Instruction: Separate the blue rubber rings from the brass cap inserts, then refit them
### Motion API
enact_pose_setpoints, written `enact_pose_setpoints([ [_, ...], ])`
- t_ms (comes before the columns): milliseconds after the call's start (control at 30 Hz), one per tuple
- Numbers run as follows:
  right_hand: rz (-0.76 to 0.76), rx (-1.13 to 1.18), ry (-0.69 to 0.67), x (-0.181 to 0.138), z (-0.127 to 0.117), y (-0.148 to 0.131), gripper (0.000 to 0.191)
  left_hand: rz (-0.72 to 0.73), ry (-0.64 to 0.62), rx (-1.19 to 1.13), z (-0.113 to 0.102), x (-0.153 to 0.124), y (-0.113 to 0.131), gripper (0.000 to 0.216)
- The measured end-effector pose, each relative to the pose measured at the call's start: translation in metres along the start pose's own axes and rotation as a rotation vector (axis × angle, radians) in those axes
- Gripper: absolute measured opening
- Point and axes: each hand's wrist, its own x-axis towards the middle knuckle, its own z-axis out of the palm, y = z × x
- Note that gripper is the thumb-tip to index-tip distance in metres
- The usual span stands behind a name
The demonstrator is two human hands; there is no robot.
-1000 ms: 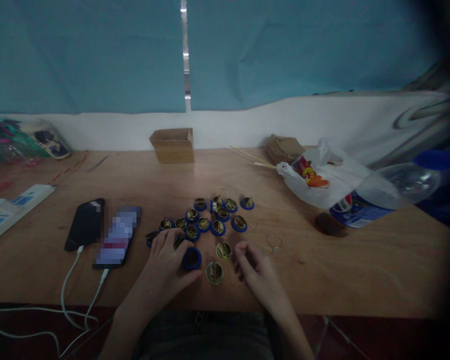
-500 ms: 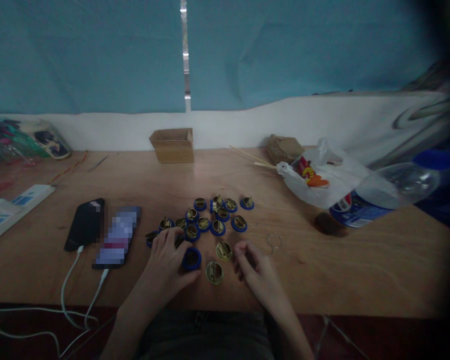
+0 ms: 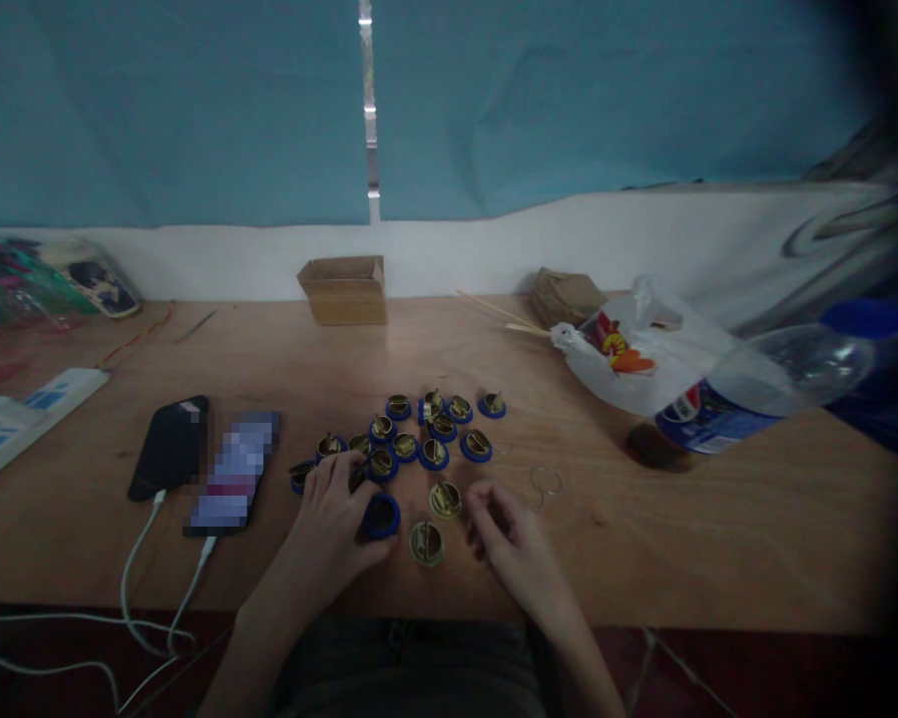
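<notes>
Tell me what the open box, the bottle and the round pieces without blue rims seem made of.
Open box: probably matt cardboard, from its brown, thin walls.
Bottle: likely glossy plastic, being clear with highlights.
Round pieces without blue rims: apparently shiny golden metal, from their glints; plating possible.

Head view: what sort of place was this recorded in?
Probably a makeshift craft workspace or stall, though the view cannot settle which: mostly blue-rimmed pin-backed badges are spread over a plain wooden table, and a Pepsi bottle shares the surface.
</notes>
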Motion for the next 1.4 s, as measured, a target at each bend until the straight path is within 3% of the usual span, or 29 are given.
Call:
enact_pose_setpoints([
  [533, 0.005, 0.023, 0.019, -0.0012, 0.0000, -0.0011, 0.027, -0.019, 0.053, 0.012, 0.0042, -0.0009, 0.0011, 0.023],
  [733, 0.002, 0.028, 0.022, -0.0007, 0.0003, 0.0009, 0.028, -0.017, 0.051, 0.002, 0.0040, -0.0044, -0.0003, 0.037],
  [1400, 0.000, 0.014, 0.012, -0.0012, 0.0006, 0.0016, 0.026, 0.022, 0.054, -0.008, 0.0048, -0.0015, -0.0038, 0.023],
])
